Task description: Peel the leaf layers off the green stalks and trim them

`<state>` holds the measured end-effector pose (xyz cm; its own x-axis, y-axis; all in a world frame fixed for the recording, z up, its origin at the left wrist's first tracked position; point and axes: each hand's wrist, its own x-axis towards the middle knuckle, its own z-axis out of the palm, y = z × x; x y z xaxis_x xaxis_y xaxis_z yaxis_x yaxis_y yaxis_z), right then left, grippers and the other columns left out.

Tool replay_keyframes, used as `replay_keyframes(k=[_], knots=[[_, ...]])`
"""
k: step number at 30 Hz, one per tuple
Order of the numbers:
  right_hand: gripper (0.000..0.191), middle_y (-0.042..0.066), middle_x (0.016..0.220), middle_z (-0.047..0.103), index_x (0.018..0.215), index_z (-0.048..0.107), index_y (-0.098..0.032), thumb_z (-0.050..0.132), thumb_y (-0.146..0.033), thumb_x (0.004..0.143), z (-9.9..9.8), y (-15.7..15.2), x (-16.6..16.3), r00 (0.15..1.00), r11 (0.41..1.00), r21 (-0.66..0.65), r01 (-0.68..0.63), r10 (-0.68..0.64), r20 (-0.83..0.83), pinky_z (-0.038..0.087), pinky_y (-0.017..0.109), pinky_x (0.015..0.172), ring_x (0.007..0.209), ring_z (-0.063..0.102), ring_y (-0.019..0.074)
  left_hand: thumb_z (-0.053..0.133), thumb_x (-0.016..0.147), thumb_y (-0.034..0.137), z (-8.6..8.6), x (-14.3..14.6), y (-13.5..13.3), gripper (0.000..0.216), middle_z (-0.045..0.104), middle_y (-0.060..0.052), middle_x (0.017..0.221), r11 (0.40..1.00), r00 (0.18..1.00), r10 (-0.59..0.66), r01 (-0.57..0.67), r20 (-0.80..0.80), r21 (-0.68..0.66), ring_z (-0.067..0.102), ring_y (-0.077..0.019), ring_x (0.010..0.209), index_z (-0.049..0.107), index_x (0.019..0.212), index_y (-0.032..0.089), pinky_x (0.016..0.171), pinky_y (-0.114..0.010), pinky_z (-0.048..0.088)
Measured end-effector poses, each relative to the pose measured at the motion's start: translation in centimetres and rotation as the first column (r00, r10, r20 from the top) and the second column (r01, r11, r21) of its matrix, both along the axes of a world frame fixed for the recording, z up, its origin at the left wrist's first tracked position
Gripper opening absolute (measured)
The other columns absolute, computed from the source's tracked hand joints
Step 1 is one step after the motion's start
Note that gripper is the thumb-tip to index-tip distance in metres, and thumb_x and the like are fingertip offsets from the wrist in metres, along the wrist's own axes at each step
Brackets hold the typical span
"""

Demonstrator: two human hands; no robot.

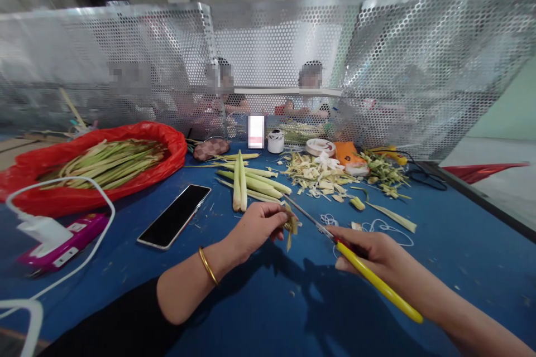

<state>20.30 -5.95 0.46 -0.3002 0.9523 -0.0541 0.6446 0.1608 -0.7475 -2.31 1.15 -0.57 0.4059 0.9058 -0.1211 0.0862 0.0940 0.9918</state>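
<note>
My left hand (262, 222), with a gold bangle on the wrist, pinches a small bundle of brownish-green leaf strips (290, 225) between thumb and fingers. My right hand (372, 251) is closed around yellow-handled scissors (371, 279), seen almost edge-on. Their metal blades point up and left, with the tip close behind the leaf bundle; whether they touch cannot be told. Beyond my left hand lie several pale green stalks (259, 183), two of them side by side (240, 187). Loose white string (389, 228) is beside my right hand.
A red plastic bag (173, 139) holds long leaf strips at left, near a phone (173, 217) and a purple power strip (62, 245). Plant scraps (316, 175), a tape roll (320, 148) and a white spool (275, 142) lie before a perforated metal screen (272, 39). People sit behind it.
</note>
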Motion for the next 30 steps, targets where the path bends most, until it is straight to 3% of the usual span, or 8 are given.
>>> replay_keyframes(k=[4,8,11,15,20,24,27,30], knots=[[0.039,0.004,0.088,0.072,0.114,0.066,-0.023,0.055,-0.046,0.085,-0.8,0.7,0.3,0.976,0.98,0.177,0.089,-0.121,0.18,0.045,0.025,0.06,0.074,0.064,0.021,0.067,0.077,0.032,-0.1,-0.1,0.2,0.019,0.063,-0.001,0.066,0.995,0.998,0.015,-0.008,0.063,-0.101,0.055,-0.0081,0.052,0.07,0.076,0.014,0.049,-0.02,0.04],[0.041,0.009,0.087,0.074,0.121,0.061,-0.022,0.056,-0.038,0.084,-2.3,1.6,1.0,0.813,0.939,0.329,0.102,-0.269,0.516,0.044,0.029,0.055,0.073,0.069,0.0269,0.068,0.078,0.032,-0.1,-0.4,0.4,0.02,0.067,-0.004,0.077,0.962,0.967,0.1,-0.034,0.234,-0.272,0.062,-0.0105,0.061,0.071,0.083,0.013,0.052,-0.021,0.044],[0.042,0.01,0.087,0.074,0.122,0.058,-0.02,0.058,-0.033,0.082,-3.0,1.5,1.0,0.741,0.951,0.308,0.0,-0.207,0.639,0.045,0.031,0.056,0.073,0.07,0.0294,0.069,0.078,0.023,0.2,-0.5,0.3,0.015,0.068,-0.004,0.077,0.937,0.934,0.136,-0.014,0.329,-0.348,0.064,-0.0113,0.064,0.072,0.088,0.012,0.06,-0.022,0.05],[0.047,0.012,0.101,0.07,0.126,0.053,-0.018,0.059,-0.023,0.08,-3.0,0.5,-0.1,0.766,0.93,0.307,-0.201,-0.046,0.641,0.05,0.035,0.067,0.086,0.068,0.0301,0.068,0.073,0.005,0.5,-0.3,0.1,0.02,0.069,-0.004,0.075,0.917,0.898,0.159,0.019,0.409,-0.398,0.066,-0.011,0.065,0.07,0.092,0.011,0.072,-0.024,0.054],[0.027,0.01,0.1,0.066,0.112,0.061,-0.022,0.051,-0.022,0.087,-2.0,-0.3,-1.3,0.865,0.904,0.345,-0.252,0.05,0.499,0.05,0.035,0.071,0.086,0.063,0.0243,0.063,0.079,0.004,0.5,0.0,-0.1,0.009,0.07,-0.005,0.074,0.857,0.853,0.285,-0.023,0.437,-0.515,0.067,-0.0108,0.067,0.068,0.081,0.01,0.067,-0.02,0.054],[0.025,0.01,0.106,0.064,0.108,0.064,-0.023,0.051,-0.034,0.09,-1.6,0.3,-1.9,0.982,0.895,0.445,0.016,-0.099,0.163,0.049,0.036,0.081,0.095,0.062,0.0238,0.069,0.076,0.009,0.3,0.4,-0.6,0.007,0.071,-0.003,0.072,0.822,0.847,0.34,-0.056,0.409,-0.567,0.067,-0.0111,0.065,0.066,0.08,0.014,0.057,-0.018,0.052],[0.03,0.008,0.096,0.068,0.104,0.064,-0.021,0.059,-0.042,0.083,-1.7,1.0,-3.4,0.958,0.931,0.259,0.257,-0.211,-0.192,0.05,0.033,0.076,0.086,0.064,0.0222,0.075,0.071,0.012,-0.3,0.8,-1.2,0.014,0.071,-0.002,0.074,0.825,0.868,0.314,-0.048,0.386,-0.563,0.067,-0.0109,0.066,0.067,0.083,0.015,0.053,-0.017,0.049],[0.031,0.005,0.082,0.068,0.092,0.063,-0.018,0.064,-0.045,0.077,-1.8,1.6,-5.3,0.855,0.952,0.023,0.306,-0.264,-0.447,0.049,0.029,0.066,0.072,0.062,0.0187,0.078,0.067,0.013,-0.9,1.1,-1.7,0.018,0.069,-0.002,0.072,0.851,0.88,0.259,-0.012,0.398,-0.526,0.065,-0.0106,0.066,0.066,0.08,0.014,0.056,-0.017,0.048]])
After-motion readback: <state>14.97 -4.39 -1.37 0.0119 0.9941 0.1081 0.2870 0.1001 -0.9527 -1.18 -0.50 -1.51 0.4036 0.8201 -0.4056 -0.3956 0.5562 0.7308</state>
